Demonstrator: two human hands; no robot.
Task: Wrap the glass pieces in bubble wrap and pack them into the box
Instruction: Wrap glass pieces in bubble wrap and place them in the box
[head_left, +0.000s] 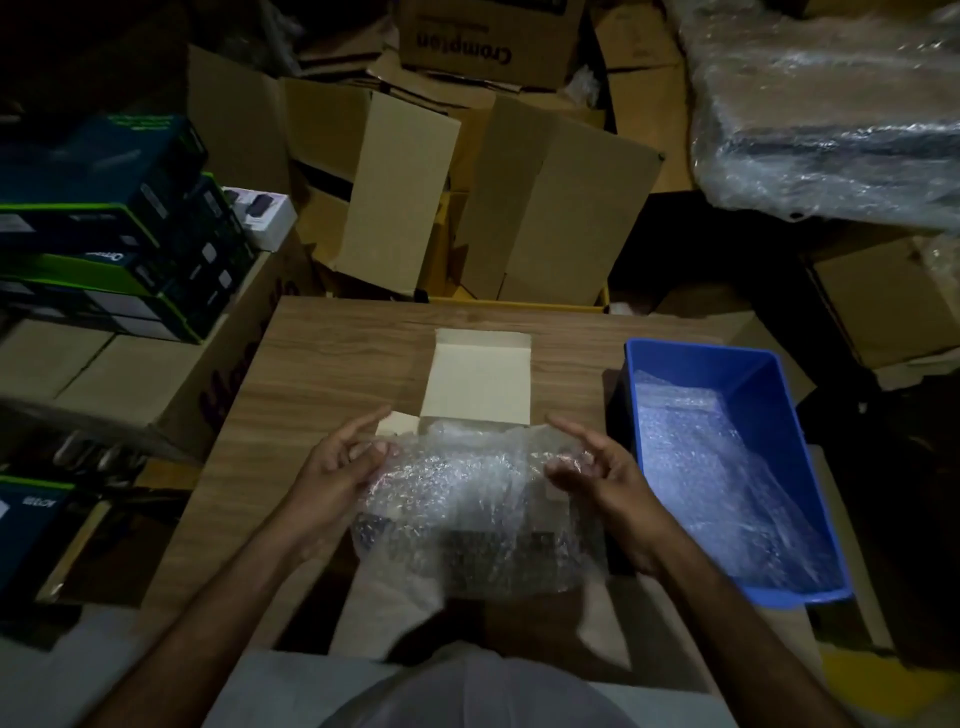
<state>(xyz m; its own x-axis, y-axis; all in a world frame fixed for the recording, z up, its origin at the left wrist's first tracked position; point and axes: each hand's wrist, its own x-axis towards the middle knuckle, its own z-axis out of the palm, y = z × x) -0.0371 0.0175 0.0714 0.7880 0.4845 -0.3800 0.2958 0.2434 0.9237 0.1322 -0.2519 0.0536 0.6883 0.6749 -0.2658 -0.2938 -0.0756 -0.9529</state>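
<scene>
- My left hand (340, 470) and right hand (597, 470) pinch the bubble wrap (467, 514) above the box (478, 374) mid-surface.
- Loose pinches could let the wrap unfold, baring glass.

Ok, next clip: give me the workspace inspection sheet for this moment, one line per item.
Surface: wooden table, dimly lit, bare wood showing on the left side.
Job's things: bubble-wrapped bundle held over the table's near middle; what is inside is too dark to tell. Open box behind it, lid flap raised.
Clutter: blue bin on the right, holding bubble wrap.
Grippers: left hand pinches the bundle's left edge; right hand grips its right edge.
Cables: nothing seen.
Surroundings: brown cartons piled behind the table, stacked dark retail boxes on the left, a plastic-wrapped load at the upper right.
</scene>
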